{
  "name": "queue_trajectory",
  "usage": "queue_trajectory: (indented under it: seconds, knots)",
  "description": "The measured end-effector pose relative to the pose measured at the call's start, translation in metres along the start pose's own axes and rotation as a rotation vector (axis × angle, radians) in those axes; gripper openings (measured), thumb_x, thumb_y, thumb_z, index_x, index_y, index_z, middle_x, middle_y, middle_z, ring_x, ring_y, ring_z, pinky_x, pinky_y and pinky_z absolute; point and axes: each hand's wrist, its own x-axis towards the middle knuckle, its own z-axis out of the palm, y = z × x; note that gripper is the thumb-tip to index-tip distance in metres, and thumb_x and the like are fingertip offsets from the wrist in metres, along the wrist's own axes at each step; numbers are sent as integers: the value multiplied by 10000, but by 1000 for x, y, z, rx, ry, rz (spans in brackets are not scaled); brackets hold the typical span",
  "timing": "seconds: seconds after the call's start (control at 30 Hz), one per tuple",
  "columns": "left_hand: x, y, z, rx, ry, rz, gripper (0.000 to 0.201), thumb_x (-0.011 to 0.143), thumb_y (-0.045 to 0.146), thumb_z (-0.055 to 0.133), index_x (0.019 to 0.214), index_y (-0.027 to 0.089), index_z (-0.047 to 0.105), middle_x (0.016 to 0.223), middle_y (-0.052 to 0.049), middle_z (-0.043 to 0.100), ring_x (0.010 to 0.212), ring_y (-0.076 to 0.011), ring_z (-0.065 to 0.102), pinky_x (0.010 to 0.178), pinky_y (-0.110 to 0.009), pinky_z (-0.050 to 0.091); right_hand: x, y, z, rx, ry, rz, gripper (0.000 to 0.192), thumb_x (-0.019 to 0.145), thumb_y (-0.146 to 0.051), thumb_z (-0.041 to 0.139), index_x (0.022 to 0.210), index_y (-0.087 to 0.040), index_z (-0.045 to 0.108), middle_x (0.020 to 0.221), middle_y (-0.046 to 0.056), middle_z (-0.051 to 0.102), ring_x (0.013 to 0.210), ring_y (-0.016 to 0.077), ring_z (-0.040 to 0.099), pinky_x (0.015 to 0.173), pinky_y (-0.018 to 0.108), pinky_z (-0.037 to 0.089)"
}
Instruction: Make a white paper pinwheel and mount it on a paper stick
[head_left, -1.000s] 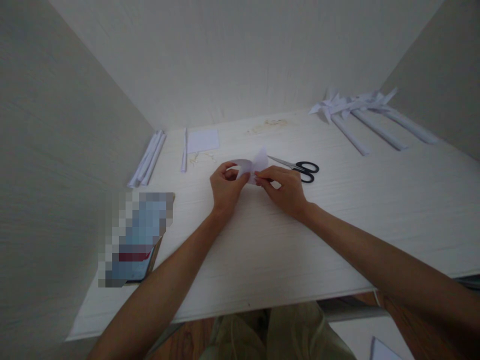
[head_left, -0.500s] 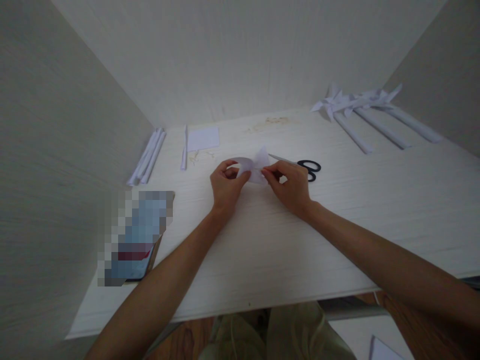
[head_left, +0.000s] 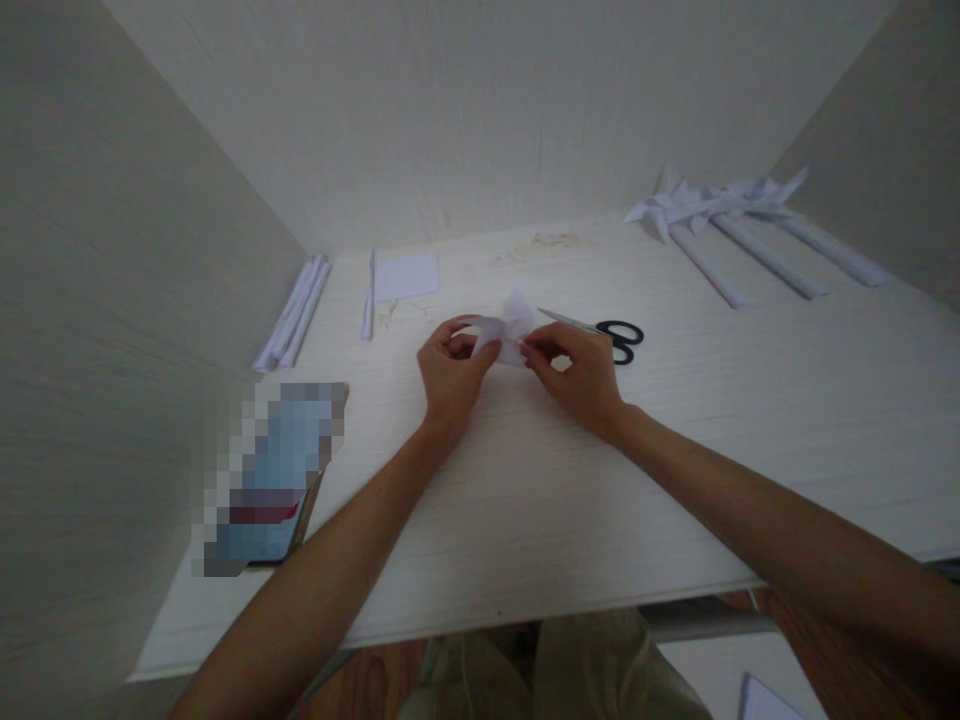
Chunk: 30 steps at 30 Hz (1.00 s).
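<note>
My left hand (head_left: 454,365) pinches a white paper pinwheel (head_left: 516,318) between thumb and fingers, a little above the table. Its flaps curl upward, and one points away from me. The fingertips of my right hand (head_left: 574,362) are closed at the pinwheel's right side, near its middle. Whether a thin strand is also between them is too small to tell. Just beyond the right hand lie scissors (head_left: 619,332) with black handles, their blades pointing left and partly behind the hand.
Finished-looking paper pinwheels (head_left: 667,212) lie at the back right with paper tubes (head_left: 772,258). At the left are more rolled tubes (head_left: 294,315), a single thin roll (head_left: 368,295), a paper square (head_left: 407,276), yellowish strands (head_left: 394,314) and a phone (head_left: 289,450). Walls enclose the table (head_left: 525,500).
The pinwheel's upright flap has swung slightly left and stands more folded. My right fingertips have shifted a little left, and more of the scissor blades shows.
</note>
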Motion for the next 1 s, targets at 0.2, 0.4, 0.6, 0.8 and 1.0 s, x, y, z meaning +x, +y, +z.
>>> queue_trajectory:
  seconds: [0.2, 0.4, 0.6, 0.8, 1.0]
  knots:
    - [0, -1, -1, 11, 8, 14, 290, 523, 126, 674, 800, 152, 594, 609, 15, 658, 546, -111, 613, 517, -199, 474, 1, -1, 0, -60, 0, -49, 84, 732, -147, 526, 664, -166, 571, 567, -20, 569, 492, 83, 497, 500, 205, 402]
    - [-1, 0, -1, 39, -14, 39, 308, 530, 124, 666, 827, 149, 590, 589, 26, 643, 520, -96, 593, 501, -187, 459, 0, -1, 0, -65, -44, -44, 117, 718, -150, 510, 607, -166, 542, 522, -31, 523, 466, 75, 464, 484, 195, 371]
    - [-4, 6, 2, 124, -1, 66, 286, 537, 107, 655, 812, 144, 584, 544, 43, 611, 488, -80, 568, 470, -164, 432, -1, -2, 1, -104, -63, -48, 150, 688, -136, 516, 541, -157, 500, 471, -38, 475, 431, 65, 416, 453, 192, 328]
    - [-5, 7, 2, 173, -19, 121, 282, 546, 111, 646, 817, 148, 579, 542, 45, 602, 484, -79, 563, 467, -164, 426, -2, -5, 4, -92, -52, -9, 202, 669, -139, 529, 485, -159, 449, 443, -49, 451, 410, 56, 400, 444, 189, 315]
    - [-3, 7, 1, 153, -35, 88, 332, 550, 84, 626, 868, 154, 559, 550, 50, 615, 473, -74, 559, 459, -159, 422, 2, -4, 3, 47, -20, 177, 107, 670, -157, 546, 563, -153, 545, 485, -30, 533, 428, 71, 456, 439, 190, 347]
